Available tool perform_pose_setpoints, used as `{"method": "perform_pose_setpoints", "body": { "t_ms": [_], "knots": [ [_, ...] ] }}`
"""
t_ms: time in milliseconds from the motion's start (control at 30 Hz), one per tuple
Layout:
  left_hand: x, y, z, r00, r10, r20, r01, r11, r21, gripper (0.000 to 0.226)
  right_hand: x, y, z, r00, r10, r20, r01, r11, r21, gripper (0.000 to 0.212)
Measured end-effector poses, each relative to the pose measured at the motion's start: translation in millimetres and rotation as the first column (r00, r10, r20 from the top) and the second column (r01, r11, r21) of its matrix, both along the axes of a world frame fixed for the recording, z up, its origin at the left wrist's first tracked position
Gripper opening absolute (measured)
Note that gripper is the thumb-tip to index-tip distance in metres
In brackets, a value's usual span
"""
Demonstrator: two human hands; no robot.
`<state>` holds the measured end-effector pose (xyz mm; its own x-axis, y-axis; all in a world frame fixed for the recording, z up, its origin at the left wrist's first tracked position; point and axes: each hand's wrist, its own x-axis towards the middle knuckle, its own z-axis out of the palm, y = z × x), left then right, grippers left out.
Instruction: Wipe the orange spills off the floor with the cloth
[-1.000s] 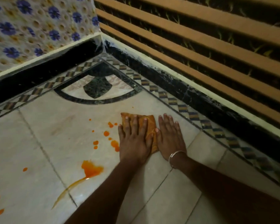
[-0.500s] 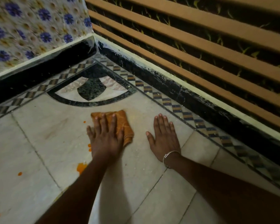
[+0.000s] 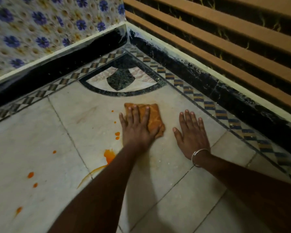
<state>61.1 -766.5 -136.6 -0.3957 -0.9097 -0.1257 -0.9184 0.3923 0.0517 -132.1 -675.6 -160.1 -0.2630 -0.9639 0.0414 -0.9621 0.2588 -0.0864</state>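
Left hand (image 3: 138, 132) flat, fingers straight, pressing folded orange cloth (image 3: 154, 116) onto marble floor (image 3: 175, 190). Right hand (image 3: 191, 134) spread flat, bracing beside it. Best: even palm pressure, sweep through droplets (image 3: 117, 135) toward orange puddle (image 3: 109, 156)

- Wall tiles (image 3: 40, 22) at the upper left, pale with blue flowers, somewhat blurred.
- Glossy black skirting (image 3: 57, 68) under those tiles, topped by a thin cream ledge; it meets a second black run (image 3: 208, 84) at the corner.
- Brown horizontal slats (image 3: 225, 36) across the right wall, with a dark backing between them bearing yellowish marks, possibly a leaf pattern.
- Chequered border strip (image 3: 198, 98) just beside the skirting on both sides.
- Corner inlay (image 3: 121, 79): a dark green shield shape on pale stone, closed by a dark arc.
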Motion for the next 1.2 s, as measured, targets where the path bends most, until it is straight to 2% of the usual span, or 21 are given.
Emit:
{"method": "perform_pose_setpoints", "body": {
  "t_ms": [100, 233, 333, 433, 567, 600, 667, 700, 733, 767, 800, 833, 867, 900, 933, 1000, 1033, 1067, 1100, 1200],
  "knots": [
    [38, -12, 3, 0.993, 0.119, 0.009, -0.119, 0.993, 0.015, 0.090, -2, -1, 0, 1.000, 0.004, 0.010, -0.004, 1.000, 0.008, 0.074],
    [84, 16, 8, 0.979, 0.201, -0.013, -0.201, 0.979, 0.034, 0.090, -1, 1, 1, 1.000, -0.008, 0.015, 0.008, 1.000, 0.020, 0.075],
    [95, 53, 11, 0.962, 0.271, 0.019, -0.272, 0.962, 0.009, 0.078, 0, 0, 3, 1.000, -0.014, 0.011, 0.014, 1.000, 0.022, 0.075],
    [84, 90, 14, 0.947, 0.309, 0.092, -0.314, 0.948, 0.051, 0.069, 1, 1, 2, 1.000, -0.021, -0.004, 0.021, 0.999, 0.029, 0.075],
    [52, 146, 31, 0.970, 0.210, 0.120, -0.225, 0.966, 0.126, 0.065, 4, 4, 5, 0.999, -0.010, 0.035, 0.009, 1.000, 0.029, 0.070],
    [42, 158, 40, 0.980, 0.173, 0.095, -0.186, 0.970, 0.154, 0.062, 5, 6, 6, 0.998, -0.002, 0.070, 0.000, 1.000, 0.016, 0.066],
    [29, 167, 55, 0.983, 0.174, -0.064, -0.157, 0.964, 0.214, 0.046, 9, 11, 12, 0.972, 0.021, 0.233, -0.010, 0.999, -0.048, 0.055],
    [30, 162, 61, 0.958, 0.209, -0.195, -0.168, 0.964, 0.208, 0.038, 13, 15, 20, 0.924, 0.030, 0.380, 0.001, 0.997, -0.079, 0.050],
    [36, 154, 68, 0.892, 0.303, -0.336, -0.209, 0.934, 0.288, 0.036, 17, 18, 34, 0.835, 0.030, 0.549, 0.024, 0.996, -0.091, 0.044],
    [44, 142, 77, 0.740, 0.436, -0.511, -0.228, 0.879, 0.419, 0.041, 19, 19, 48, 0.704, 0.014, 0.710, 0.051, 0.996, -0.070, 0.039],
    [50, 132, 85, 0.524, 0.584, -0.621, -0.203, 0.793, 0.574, 0.044, 23, 21, 65, 0.560, 0.004, 0.828, 0.051, 0.998, -0.039, 0.035],
    [56, 125, 92, 0.272, 0.715, -0.644, -0.121, 0.689, 0.714, 0.044, 25, 24, 81, 0.449, -0.001, 0.894, 0.014, 1.000, -0.006, 0.033],
    [65, 119, 95, 0.042, 0.802, -0.597, 0.009, 0.597, 0.802, 0.040, 31, 23, 94, 0.352, -0.016, 0.936, -0.047, 0.998, 0.035, 0.034],
    [68, 116, 98, -0.123, 0.847, -0.517, 0.179, 0.531, 0.828, 0.038, 33, 23, 108, 0.251, -0.050, 0.967, -0.106, 0.991, 0.079, 0.037],
    [72, 115, 102, -0.206, 0.873, -0.442, 0.324, 0.487, 0.811, 0.042, 39, 20, 118, 0.112, -0.111, 0.987, -0.171, 0.977, 0.129, 0.043],
    [69, 114, 110, -0.219, 0.898, -0.381, 0.498, 0.439, 0.748, 0.052, 43, 18, 134, -0.152, -0.233, 0.961, -0.255, 0.948, 0.189, 0.053],
    [66, 112, 112, -0.200, 0.899, -0.389, 0.527, 0.434, 0.731, 0.055, 46, 18, 139, -0.229, -0.252, 0.940, -0.279, 0.942, 0.184, 0.054],
    [64, 110, 113, -0.173, 0.898, -0.406, 0.539, 0.431, 0.724, 0.061, 48, 17, 142, -0.244, -0.250, 0.937, -0.282, 0.943, 0.178, 0.052],
    [62, 108, 115, -0.130, 0.897, -0.422, 0.551, 0.419, 0.722, 0.069, 51, 19, 144, -0.217, -0.234, 0.948, -0.246, 0.953, 0.179, 0.049],
    [57, 98, 118, -0.013, 0.907, -0.421, 0.466, 0.378, 0.800, 0.094, 49, 22, 135, -0.070, -0.203, 0.977, 0.008, 0.979, 0.204, 0.041]
  ]
}}
